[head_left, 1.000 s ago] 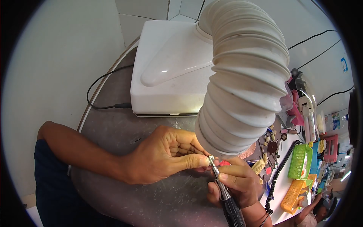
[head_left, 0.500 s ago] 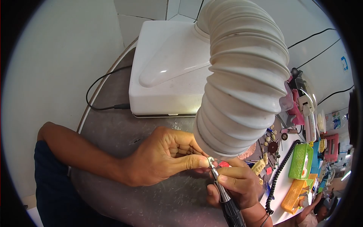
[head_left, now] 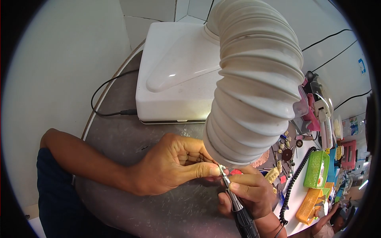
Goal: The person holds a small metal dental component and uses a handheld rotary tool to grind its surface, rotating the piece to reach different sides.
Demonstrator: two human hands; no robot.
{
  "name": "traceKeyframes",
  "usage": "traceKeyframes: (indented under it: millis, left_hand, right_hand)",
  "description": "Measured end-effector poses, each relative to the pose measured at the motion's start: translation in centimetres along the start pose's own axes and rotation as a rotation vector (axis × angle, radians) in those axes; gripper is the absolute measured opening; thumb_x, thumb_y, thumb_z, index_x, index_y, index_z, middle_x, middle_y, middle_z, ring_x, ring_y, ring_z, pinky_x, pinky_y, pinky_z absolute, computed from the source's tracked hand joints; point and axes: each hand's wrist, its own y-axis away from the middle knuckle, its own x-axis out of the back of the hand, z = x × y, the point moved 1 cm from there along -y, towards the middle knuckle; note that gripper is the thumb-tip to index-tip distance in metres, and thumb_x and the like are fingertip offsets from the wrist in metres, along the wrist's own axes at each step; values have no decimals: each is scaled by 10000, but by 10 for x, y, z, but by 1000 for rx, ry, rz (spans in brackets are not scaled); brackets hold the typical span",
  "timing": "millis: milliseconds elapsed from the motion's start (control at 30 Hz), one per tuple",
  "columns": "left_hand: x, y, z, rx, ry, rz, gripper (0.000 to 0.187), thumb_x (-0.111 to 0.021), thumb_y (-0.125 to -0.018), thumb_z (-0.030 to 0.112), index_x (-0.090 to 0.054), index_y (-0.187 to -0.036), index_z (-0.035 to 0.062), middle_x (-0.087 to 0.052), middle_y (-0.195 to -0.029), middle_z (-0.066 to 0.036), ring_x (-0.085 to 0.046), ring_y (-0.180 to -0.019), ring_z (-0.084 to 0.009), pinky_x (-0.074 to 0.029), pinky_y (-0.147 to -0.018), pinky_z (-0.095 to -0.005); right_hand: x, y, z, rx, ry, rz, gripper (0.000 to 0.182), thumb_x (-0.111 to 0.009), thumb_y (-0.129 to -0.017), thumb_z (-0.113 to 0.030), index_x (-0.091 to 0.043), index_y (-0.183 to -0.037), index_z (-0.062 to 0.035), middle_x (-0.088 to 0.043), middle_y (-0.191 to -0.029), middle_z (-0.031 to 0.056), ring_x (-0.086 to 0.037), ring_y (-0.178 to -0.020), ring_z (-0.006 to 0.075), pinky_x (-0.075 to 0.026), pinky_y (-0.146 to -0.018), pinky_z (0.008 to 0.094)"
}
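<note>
My left hand [head_left: 182,166] is closed, thumb and fingers pinching a small pale, shiny piece [head_left: 222,168] at their tips. Its exact kind is too small to make out. In my right hand [head_left: 251,190] is a black and silver rotary handpiece [head_left: 243,217], held like a pen. The narrow metal nose of the handpiece points up at the small piece and meets it or nearly so. Just above both sets of fingertips is the mouth of a white ribbed suction hose [head_left: 258,91]. A red bit [head_left: 236,171] shows behind my right fingers.
A white box-shaped machine [head_left: 174,99] stands behind my hands on the grey worktop [head_left: 158,214]. Dental casts [head_left: 272,175], burs and discs [head_left: 287,154] lie to the right. Beyond a coiled black cord [head_left: 295,182] are green [head_left: 316,169] and orange baskets [head_left: 306,206]. Another person [head_left: 331,222] is at lower right.
Hardly anything differs. The handpiece nose and the small piece have shifted very slightly against each other; both hands keep their hold.
</note>
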Motion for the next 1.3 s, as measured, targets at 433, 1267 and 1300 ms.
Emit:
traceKeyframes:
  millis: [433, 1267, 1300]
  left_hand:
    - [1, 1, 3, 56, 7, -4, 160, -586, -904, 61, -617, -1011, -54, -656, -899, -69, -604, -833, -80, -519, -760, -210]
    - [2, 1, 4, 90, -13, -28, 181, -577, -918, 111, -616, -980, -55, -654, -894, -65, -590, -808, -72, -497, -750, -214]
    - [2, 1, 4, 94, -5, -27, 183, -575, -920, 112, -615, -984, -55, -656, -899, -65, -592, -809, -73, -498, -751, -215]
  right_hand:
    - [7, 3, 1, 20, 20, -17, 486, -809, -678, -116, -507, -1059, -122, -613, -887, 68, -661, -896, 321, -516, -849, 496]
    - [2, -2, 0, 25, 34, 47, 405, -775, -690, -39, -504, -990, -28, -594, -841, 115, -660, -879, 340, -551, -783, 419]
    - [2, -2, 0, 33, 32, 44, 403, -779, -686, -40, -507, -983, -26, -595, -840, 116, -661, -877, 339, -553, -775, 413]
